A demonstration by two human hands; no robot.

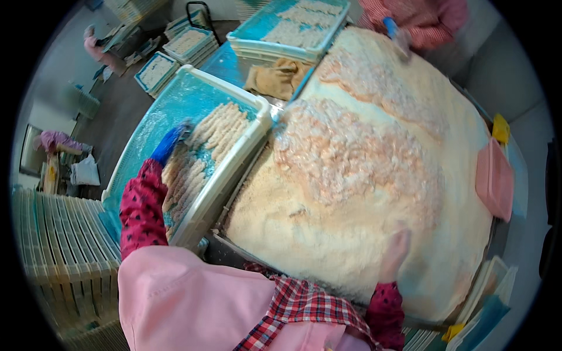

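**A:** What's over on the far left?

**B:** A stack of pale slatted trays point(64, 245) by the person's left elbow. Farther back, two other people in pink work near more trays: one point(55, 140) at the left edge, one point(96, 50) at the top left, well apart from the wearer.

**A:** And the left hand?

**B:** The left hand point(168, 143), in a blue glove, reaches out over the white-rimmed tray point(222, 181), which has a blue liner. It rests on the rows of breaded strips point(213, 137) lying in that tray. The fingers look curled down onto a strip, but they are blurred, so I cannot tell whether it grips one or only presses on it.

**A:** Where does that tray sit?

**B:** Tilted, its right rim just beside the big mound of breadcrumbs point(363, 193) that fills the table. About half of its liner is bare, toward the far end.

**A:** What lies on the mound?

**B:** Patches of pinkish uncoated pieces point(345, 158) spread over its top, touching the crumbs.

**A:** The right hand?

**B:** The right hand point(395, 248) is down on the near slope of the crumbs, dusted white and blurred. It seems loosely open, palm down; I see nothing held, though the fingertips are hard to make out.

**A:** Further right?

**B:** A pink flat container point(494, 178) at the mound's right edge. At the top, another tray of strips point(293, 26), a tan cloth point(275, 79) below it, and a co-worker's blue-gloved hand point(393, 29) on the far crumbs.
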